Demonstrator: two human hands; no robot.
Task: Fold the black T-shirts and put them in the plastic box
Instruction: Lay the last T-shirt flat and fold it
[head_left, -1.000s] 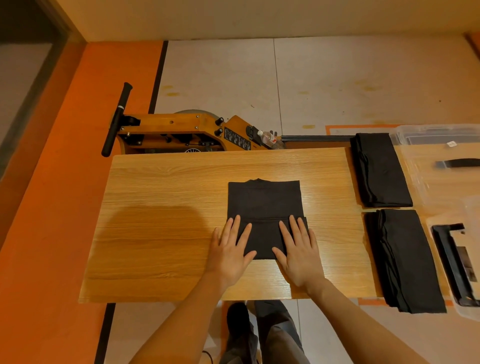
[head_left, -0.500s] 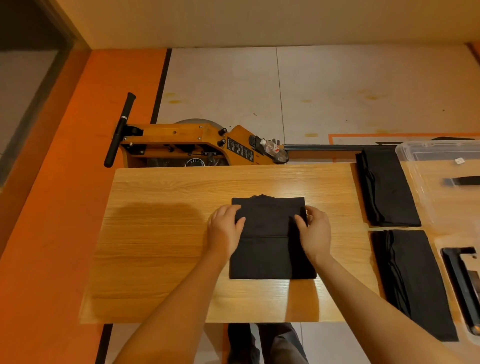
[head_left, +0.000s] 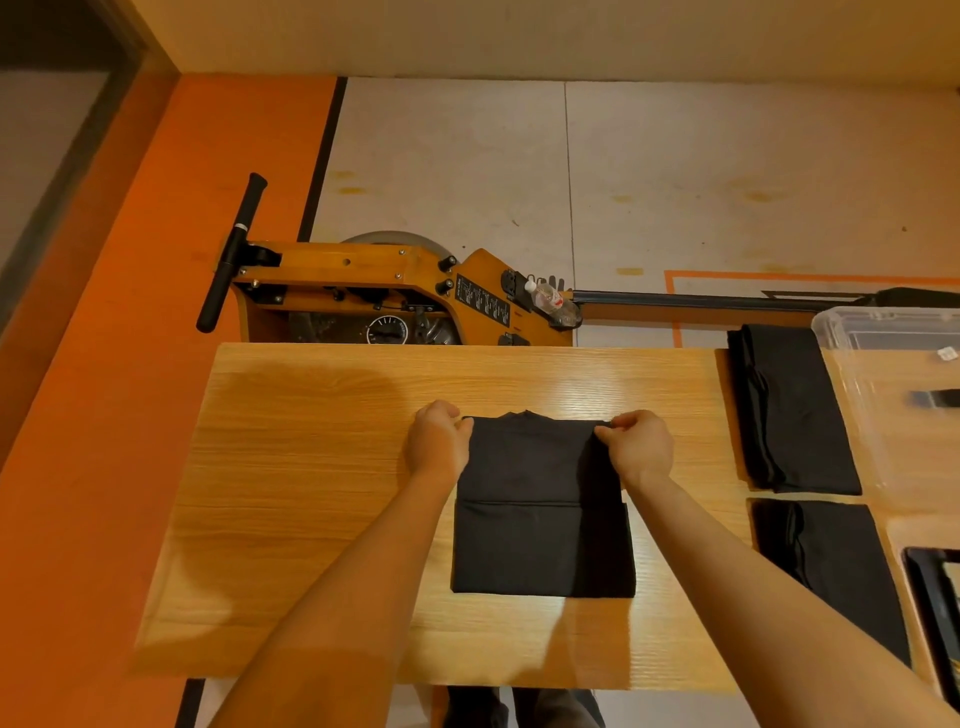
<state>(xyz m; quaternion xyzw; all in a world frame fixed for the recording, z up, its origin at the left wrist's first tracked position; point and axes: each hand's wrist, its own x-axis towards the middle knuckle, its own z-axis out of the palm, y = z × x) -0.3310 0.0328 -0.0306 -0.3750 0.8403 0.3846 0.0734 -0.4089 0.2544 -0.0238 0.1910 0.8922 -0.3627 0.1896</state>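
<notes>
A partly folded black T-shirt (head_left: 543, 519) lies flat in the middle of the wooden table (head_left: 311, 493), collar end away from me. My left hand (head_left: 439, 441) pinches its far left corner. My right hand (head_left: 641, 444) pinches its far right corner. Two more black T-shirts lie on the surface to the right, one further away (head_left: 795, 410) and one nearer (head_left: 836, 571). The clear plastic box (head_left: 893, 353) stands at the far right, partly cut off by the frame.
A wooden rowing machine (head_left: 395, 291) with a black handle and a water bottle (head_left: 553, 301) stands on the floor just beyond the table. A black tray-like object (head_left: 935, 613) lies at the right edge. The floor to the left is orange.
Both hands left the shirt's near edge, slid up its sides and now pinch its two far corners. The view has tilted so the table sits lower in frame.
</notes>
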